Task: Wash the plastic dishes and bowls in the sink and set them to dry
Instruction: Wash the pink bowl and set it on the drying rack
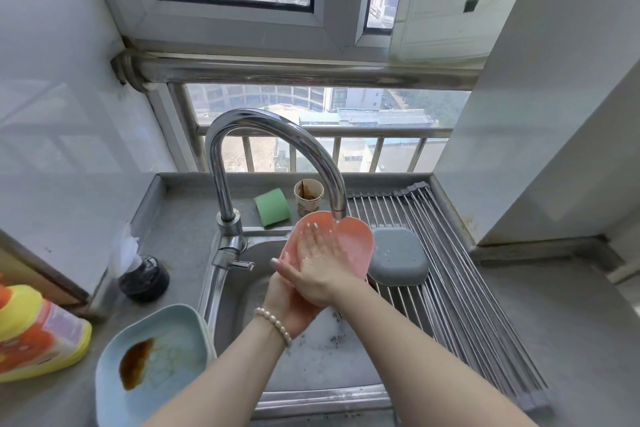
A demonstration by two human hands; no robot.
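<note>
Rinse step was under way: the left hand gripped the pink dish from beneath over the sink, under the faucet stream, while the right hand lay flat with straight fingers rubbing its inner face. A grey dish sat upside down on the drying rack at the sink's right edge; a stained blue dish waited on the tabletop at the sink's front-left corner. Next move likely called for tipping water off and setting pink dish on rack beside the grey one.
</note>
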